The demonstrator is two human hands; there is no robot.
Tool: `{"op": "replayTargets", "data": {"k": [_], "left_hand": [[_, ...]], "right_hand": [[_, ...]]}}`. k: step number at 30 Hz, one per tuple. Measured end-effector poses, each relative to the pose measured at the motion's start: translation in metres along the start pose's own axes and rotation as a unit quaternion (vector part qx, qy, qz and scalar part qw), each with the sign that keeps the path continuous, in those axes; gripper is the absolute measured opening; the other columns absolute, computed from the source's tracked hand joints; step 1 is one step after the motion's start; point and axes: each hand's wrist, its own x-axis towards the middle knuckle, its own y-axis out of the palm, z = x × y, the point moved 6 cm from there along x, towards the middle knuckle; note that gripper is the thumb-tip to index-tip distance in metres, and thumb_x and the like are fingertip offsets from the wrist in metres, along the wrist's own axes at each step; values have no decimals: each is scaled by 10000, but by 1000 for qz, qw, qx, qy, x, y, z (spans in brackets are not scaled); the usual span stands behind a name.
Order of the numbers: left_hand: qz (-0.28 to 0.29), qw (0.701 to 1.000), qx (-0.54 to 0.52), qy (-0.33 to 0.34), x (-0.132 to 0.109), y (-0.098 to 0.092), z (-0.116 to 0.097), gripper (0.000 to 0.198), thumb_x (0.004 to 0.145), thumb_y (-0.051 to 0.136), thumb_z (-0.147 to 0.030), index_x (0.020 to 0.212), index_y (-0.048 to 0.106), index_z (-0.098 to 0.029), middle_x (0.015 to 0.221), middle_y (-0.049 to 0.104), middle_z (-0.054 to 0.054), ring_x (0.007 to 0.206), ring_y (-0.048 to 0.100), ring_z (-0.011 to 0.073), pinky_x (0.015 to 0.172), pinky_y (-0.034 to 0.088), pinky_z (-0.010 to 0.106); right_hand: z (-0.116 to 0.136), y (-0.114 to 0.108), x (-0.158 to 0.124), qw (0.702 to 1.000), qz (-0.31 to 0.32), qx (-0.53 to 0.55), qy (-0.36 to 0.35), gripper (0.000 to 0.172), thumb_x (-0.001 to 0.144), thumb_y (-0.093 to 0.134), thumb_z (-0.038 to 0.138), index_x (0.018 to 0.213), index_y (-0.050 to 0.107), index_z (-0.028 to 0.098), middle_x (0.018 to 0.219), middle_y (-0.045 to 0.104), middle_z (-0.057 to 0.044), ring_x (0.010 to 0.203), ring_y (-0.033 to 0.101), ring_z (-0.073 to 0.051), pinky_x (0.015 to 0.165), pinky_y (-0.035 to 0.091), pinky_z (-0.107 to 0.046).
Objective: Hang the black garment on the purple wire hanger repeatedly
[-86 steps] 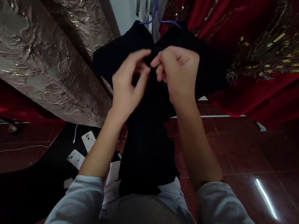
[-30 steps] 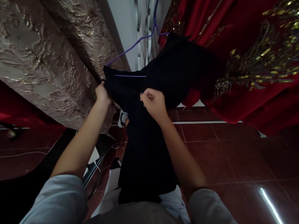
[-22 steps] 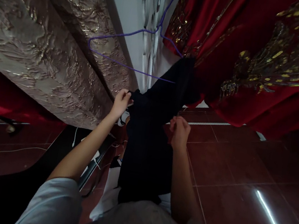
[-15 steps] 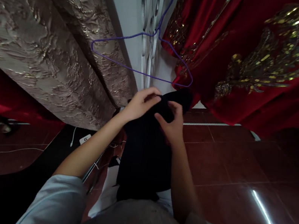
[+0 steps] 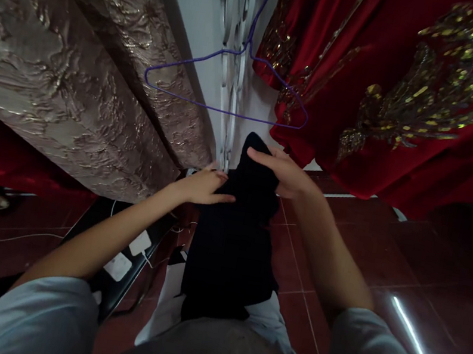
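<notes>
A black garment (image 5: 232,243) hangs down in front of me to my lap. My right hand (image 5: 285,172) grips its upper edge, fingers curled over the cloth. My left hand (image 5: 203,186) lies against the garment's left side with fingers stretched out flat. Just above both hands a bare purple wire hanger (image 5: 228,88) hangs from white metalwork (image 5: 238,32), with nothing on it.
A red gown with gold embroidery (image 5: 414,92) hangs at the right. Champagne brocade fabric (image 5: 65,64) fills the left. Phones and a white cable (image 5: 128,252) lie on a dark surface at lower left. Glossy red floor tiles (image 5: 385,262) spread to the right.
The black garment has come off the purple hanger, which now hangs bare. Both hands have dropped below it and gathered the garment's top together.
</notes>
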Motion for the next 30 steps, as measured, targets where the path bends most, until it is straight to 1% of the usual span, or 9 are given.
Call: {"op": "replayTargets", "data": {"k": [2,4,9,12,15,17,20,25,30], "left_hand": [[19,999,43,-15,1,-12,20,390,914,678,-574,1119,683,-242,900,722,60,1186,619,305,1128,409,493],[34,995,91,-33,3,-33,47,369,914,677,-543,1130,696,-244,934,737,70,1268,578,322,1170,346,542],[104,962,254,-9,-2,-85,107,272,842,730,-383,1058,741,-219,1139,748,116,1404,475,394,1217,133,697],[134,945,281,101,-17,-91,97,206,883,664,-330,994,749,-178,1407,633,142,1483,400,388,1260,118,653],[182,947,215,153,-44,-74,69,289,965,596,-412,902,720,-159,1239,708,131,1349,563,326,1266,249,559],[245,950,156,118,-63,-57,60,348,998,558,-468,893,690,-164,1005,742,88,1106,691,270,1181,408,482],[310,936,158,43,-83,-47,70,365,1003,529,-490,1079,657,-157,1031,731,107,984,702,265,1000,528,422],[186,948,259,10,-51,-106,97,278,1001,393,-373,861,554,-194,824,624,83,855,622,267,935,474,453],[-66,978,191,56,8,-165,48,265,1001,404,-345,775,436,-211,833,490,34,838,481,196,810,412,364]], "right_hand": [[14,5,-1,993,85,-83,10,333,726,850,398,896,655,188,781,694,-30,611,646,-168,510,512,-280],[30,1,2,977,84,-194,-40,277,701,833,238,910,659,184,756,675,-5,613,630,-154,512,490,-256],[62,-23,37,894,-144,-336,-258,408,664,705,16,1028,645,189,829,667,-5,755,632,-166,763,568,-314],[45,-26,71,870,-197,-330,-310,424,784,645,101,1196,613,197,1125,698,-76,1043,664,-227,1020,536,-395],[11,-29,107,890,-200,-304,-276,307,929,534,249,1222,613,202,1238,680,-97,1217,620,-254,1123,480,-440],[-8,-36,120,905,-201,-284,-243,247,958,489,290,1137,639,209,1120,701,-82,1135,649,-256,1068,518,-449],[-14,-54,115,900,-236,-277,-239,159,917,548,297,793,604,215,770,605,-29,835,633,-218,845,580,-392],[13,-87,76,877,-299,-300,-228,451,833,664,257,529,334,212,573,285,24,564,358,-104,536,395,-268],[27,-83,52,891,-294,-267,-220,409,822,655,222,538,360,201,577,343,21,567,342,-89,511,324,-246]]}}
